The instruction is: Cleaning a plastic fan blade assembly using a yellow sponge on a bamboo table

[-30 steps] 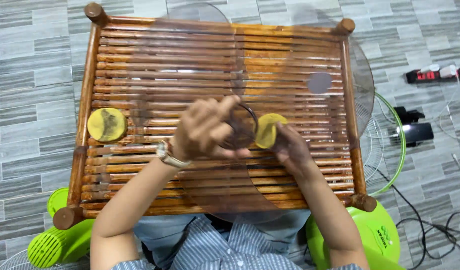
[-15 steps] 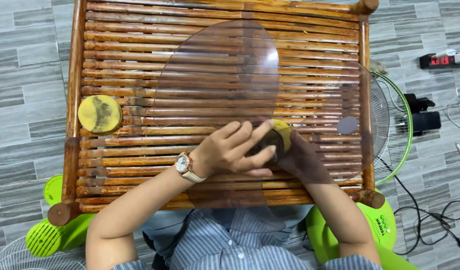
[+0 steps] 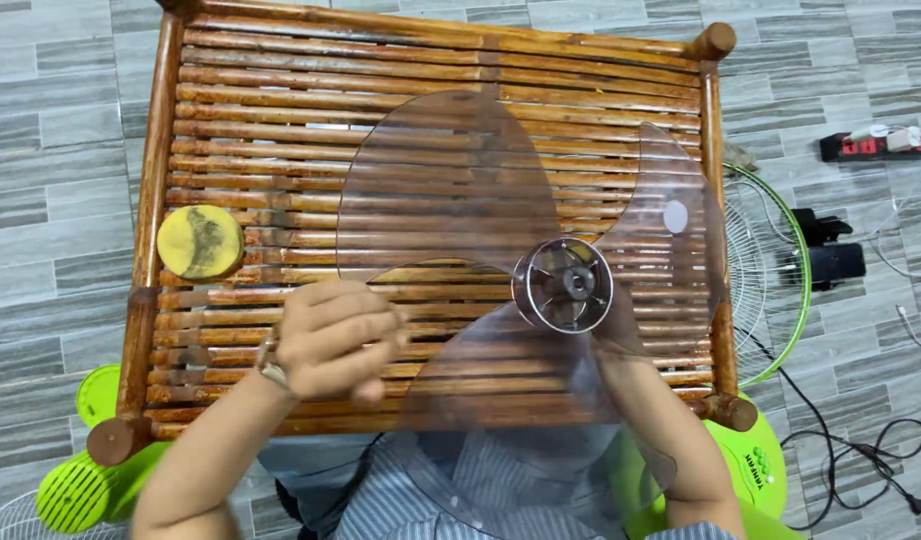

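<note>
clear three-blade fan propeller [image 3: 451, 190] lay over the slatted bamboo table [image 3: 281, 60], hub [image 3: 563, 285] right of centre. right hand [image 3: 621, 350] gripped it from beneath the near blade; left hand [image 3: 336, 335] loosely curled, holding nothing visible — blurred. yellow sponge [image 3: 200, 241] far left. best handled by the hub — blades flex.

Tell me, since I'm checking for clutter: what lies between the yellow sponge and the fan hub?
Head view: only bare table slats and a clear blade separate sponge from hub.

Left hand [image 3: 336, 340] loosely curled, right hand hidden
</note>
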